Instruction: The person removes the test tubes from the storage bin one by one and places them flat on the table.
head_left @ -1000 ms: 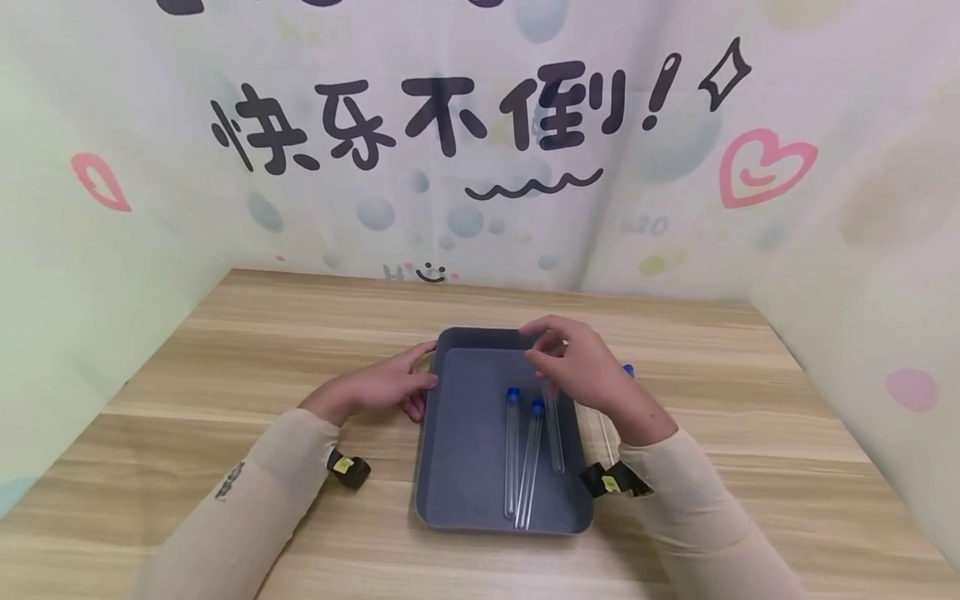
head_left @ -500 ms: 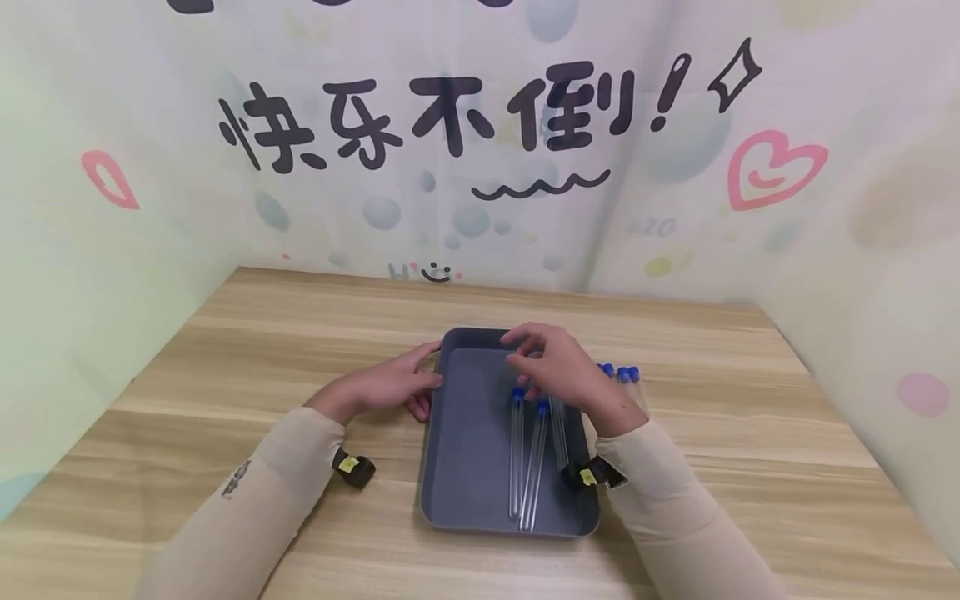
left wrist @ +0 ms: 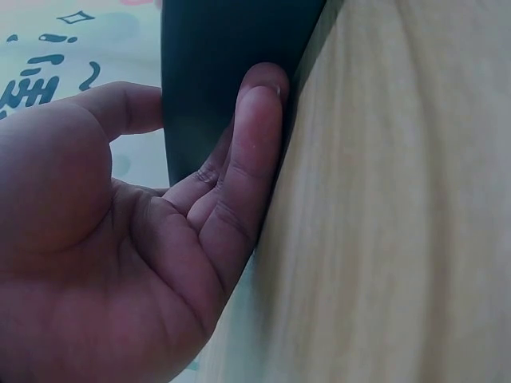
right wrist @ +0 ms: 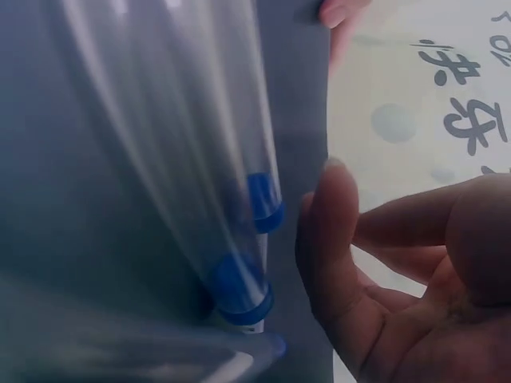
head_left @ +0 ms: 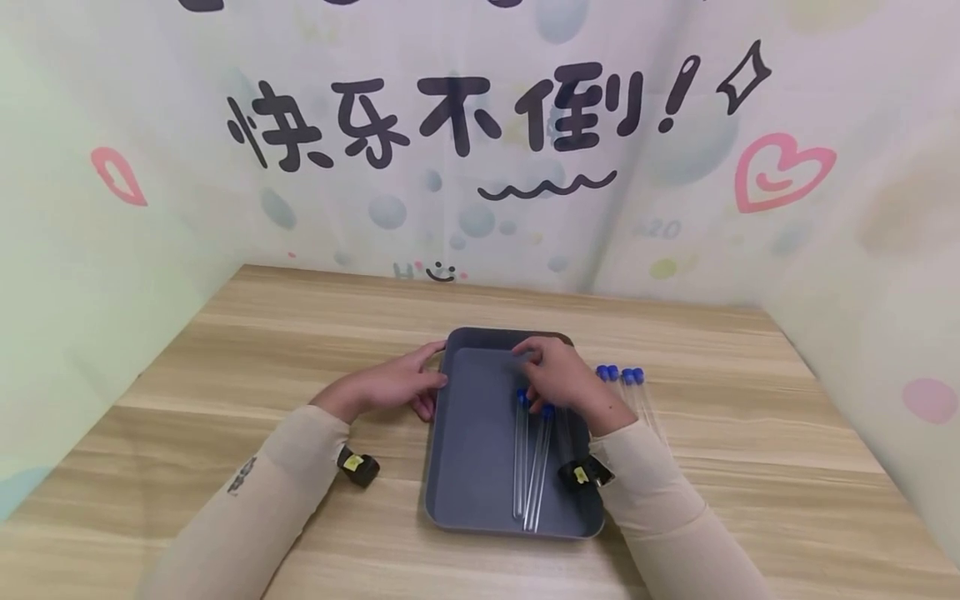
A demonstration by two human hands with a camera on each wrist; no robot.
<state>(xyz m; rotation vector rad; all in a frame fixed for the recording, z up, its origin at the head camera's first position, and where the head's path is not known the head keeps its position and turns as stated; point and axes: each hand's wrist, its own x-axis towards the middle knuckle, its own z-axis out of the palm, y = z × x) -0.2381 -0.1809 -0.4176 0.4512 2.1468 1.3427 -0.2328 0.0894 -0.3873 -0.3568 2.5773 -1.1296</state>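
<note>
A grey rectangular tray (head_left: 472,467) lies on the table. My left hand (head_left: 397,385) holds its left wall, the thumb at the rim and the fingers (left wrist: 251,152) against the outer side. Inside are clear test tubes with blue caps: a left one (head_left: 519,458), a middle one (head_left: 538,475) and a third one (head_left: 565,437), partly hidden by my right wrist. Over the capped ends hovers my right hand (head_left: 558,377), its fingers loosely bent. In the right wrist view nothing shows between those fingers, and two blue caps (right wrist: 243,295) lie beside them, apart.
Several more capped test tubes (head_left: 633,377) lie on the table to the right of the tray, partly behind the right forearm. A printed cloth (head_left: 480,167) stands behind and beside the wooden tabletop (head_left: 247,375).
My right hand has shifted left and then nearer to me, over the caps. More tubes right of the tray have come into sight. My left hand stays at the tray.
</note>
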